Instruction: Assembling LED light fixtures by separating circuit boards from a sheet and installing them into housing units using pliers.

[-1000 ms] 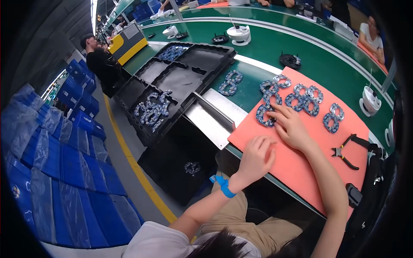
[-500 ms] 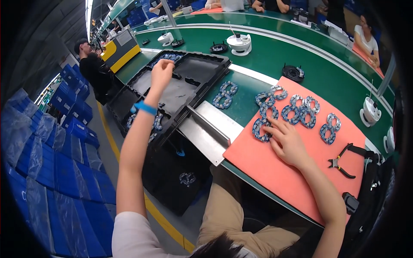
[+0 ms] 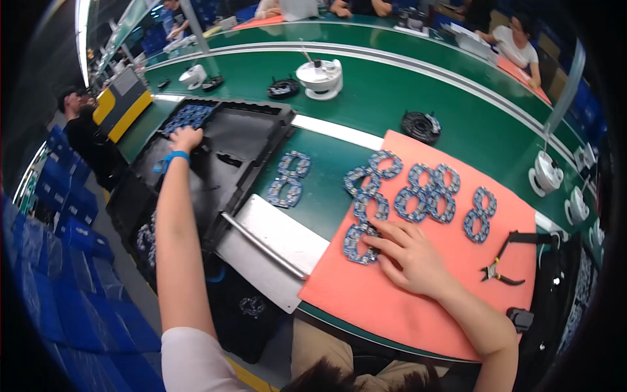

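Observation:
My left hand (image 3: 186,139) reaches into a black partitioned tray (image 3: 245,116), beside the blue circuit boards (image 3: 191,117) packed in its far compartment; its fingertips are too small and turned away to read. A blue band (image 3: 174,156) circles that wrist. On the orange mat (image 3: 418,287) my right hand (image 3: 408,255) lies with fingers spread, their tips touching a figure-eight circuit board (image 3: 358,244) at the mat's left side. Several similar boards, some overlapping, lie beyond it, including one apart (image 3: 480,215) to the right. Another figure-eight board (image 3: 289,179) rests on the green surface between tray and mat.
Pliers (image 3: 501,268) and a small black device (image 3: 520,319) lie at the mat's right. White devices (image 3: 320,78) and round black parts (image 3: 420,127) stand on the green conveyor (image 3: 366,98). A metal plate (image 3: 268,255) adjoins the tray. Other people sit across the line.
My left hand has gone from above the tray down into it, near the packed boards. My right hand stays on the same board. The whole view has shifted.

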The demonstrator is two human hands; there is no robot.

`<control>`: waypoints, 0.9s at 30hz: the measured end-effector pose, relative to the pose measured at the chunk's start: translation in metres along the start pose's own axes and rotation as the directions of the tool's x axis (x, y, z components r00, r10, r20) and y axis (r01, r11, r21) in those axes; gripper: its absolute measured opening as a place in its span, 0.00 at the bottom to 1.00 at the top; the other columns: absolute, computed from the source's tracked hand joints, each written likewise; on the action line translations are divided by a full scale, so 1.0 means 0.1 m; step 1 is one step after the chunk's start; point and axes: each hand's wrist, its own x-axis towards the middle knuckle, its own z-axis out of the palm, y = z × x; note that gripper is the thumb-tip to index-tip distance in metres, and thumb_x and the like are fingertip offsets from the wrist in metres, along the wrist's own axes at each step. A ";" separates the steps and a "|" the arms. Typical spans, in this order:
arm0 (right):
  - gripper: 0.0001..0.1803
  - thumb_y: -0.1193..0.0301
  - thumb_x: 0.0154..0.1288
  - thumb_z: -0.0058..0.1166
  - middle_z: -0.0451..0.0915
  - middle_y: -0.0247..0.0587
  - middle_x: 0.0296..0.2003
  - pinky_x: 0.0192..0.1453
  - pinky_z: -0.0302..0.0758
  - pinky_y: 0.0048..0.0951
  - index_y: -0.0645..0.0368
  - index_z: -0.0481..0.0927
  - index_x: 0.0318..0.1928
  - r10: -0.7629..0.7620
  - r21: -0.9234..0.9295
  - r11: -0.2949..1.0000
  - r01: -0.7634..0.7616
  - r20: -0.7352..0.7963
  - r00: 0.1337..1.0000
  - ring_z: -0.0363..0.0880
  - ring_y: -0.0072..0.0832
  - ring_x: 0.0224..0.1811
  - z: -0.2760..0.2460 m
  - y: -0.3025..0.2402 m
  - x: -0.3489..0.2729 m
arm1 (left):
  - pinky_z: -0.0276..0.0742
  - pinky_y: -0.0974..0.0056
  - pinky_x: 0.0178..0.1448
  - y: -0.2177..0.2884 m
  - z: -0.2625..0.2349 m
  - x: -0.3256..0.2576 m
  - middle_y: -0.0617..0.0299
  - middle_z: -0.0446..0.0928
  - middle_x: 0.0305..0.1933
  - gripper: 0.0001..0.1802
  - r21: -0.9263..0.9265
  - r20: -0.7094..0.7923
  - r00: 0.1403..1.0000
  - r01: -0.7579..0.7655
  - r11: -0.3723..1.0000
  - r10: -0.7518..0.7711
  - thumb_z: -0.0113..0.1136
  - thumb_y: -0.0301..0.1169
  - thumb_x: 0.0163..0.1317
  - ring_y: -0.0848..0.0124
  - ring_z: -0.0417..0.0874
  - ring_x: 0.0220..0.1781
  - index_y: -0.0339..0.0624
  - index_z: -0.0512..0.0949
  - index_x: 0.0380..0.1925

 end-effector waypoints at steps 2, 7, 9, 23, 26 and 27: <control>0.22 0.71 0.60 0.53 0.72 0.40 0.61 0.63 0.68 0.42 0.51 0.76 0.57 0.051 -0.007 0.999 -0.051 0.006 0.999 0.70 0.40 0.59 -0.01 -0.01 -0.01 | 0.50 0.35 0.71 0.03 0.07 0.14 0.47 0.57 0.71 0.40 0.077 -0.124 0.991 -0.033 0.996 0.042 0.55 0.55 0.55 0.46 0.50 0.75 0.40 0.68 0.63; 0.23 0.72 0.60 0.53 0.69 0.40 0.64 0.65 0.65 0.46 0.49 0.76 0.58 0.009 0.074 0.997 -0.008 -0.009 1.000 0.68 0.42 0.61 0.06 0.08 0.01 | 0.68 0.42 0.61 -0.24 0.03 0.44 0.40 0.71 0.56 0.37 -0.157 -0.599 0.800 -0.068 0.985 -0.040 0.59 0.60 0.53 0.43 0.69 0.63 0.36 0.74 0.49; 0.23 0.68 0.60 0.55 0.66 0.40 0.65 0.65 0.64 0.46 0.47 0.76 0.58 -0.054 0.101 0.993 0.056 -0.016 0.998 0.66 0.44 0.62 0.08 0.08 0.02 | 0.71 0.45 0.53 -0.61 -0.27 0.56 0.40 0.73 0.46 0.28 -0.133 -0.776 0.627 -0.268 0.954 0.068 0.57 0.53 0.60 0.44 0.75 0.51 0.34 0.74 0.40; 0.11 0.72 0.60 0.60 0.70 0.40 0.51 0.55 0.71 0.36 0.56 0.75 0.43 -0.191 0.204 0.952 0.228 -0.187 0.964 0.69 0.38 0.53 0.09 0.09 0.06 | 0.70 0.56 0.64 -0.64 -1.63 -2.32 0.54 0.74 0.50 0.16 -0.839 -0.476 0.848 -0.359 -0.408 0.232 0.52 0.34 0.72 0.67 0.75 0.54 0.30 0.71 0.50; 0.11 0.73 0.59 0.61 0.71 0.42 0.47 0.55 0.72 0.38 0.58 0.74 0.42 -0.207 0.214 0.939 0.271 -0.278 0.938 0.69 0.40 0.52 0.10 0.11 0.15 | 0.64 0.50 0.73 -0.73 -1.44 -2.89 0.55 0.74 0.48 0.13 -0.819 -0.430 0.834 -0.199 -0.538 0.346 0.47 0.31 0.74 0.66 0.75 0.54 0.29 0.71 0.46; 0.11 0.72 0.59 0.61 0.71 0.42 0.46 0.55 0.72 0.38 0.58 0.74 0.41 -0.233 0.220 0.925 0.309 -0.315 0.920 0.69 0.40 0.53 0.12 0.01 0.28 | 0.62 0.48 0.74 -0.95 -1.50 -3.15 0.55 0.74 0.47 0.13 -0.800 -0.463 0.787 -0.174 -0.574 0.407 0.45 0.30 0.74 0.65 0.75 0.54 0.29 0.71 0.45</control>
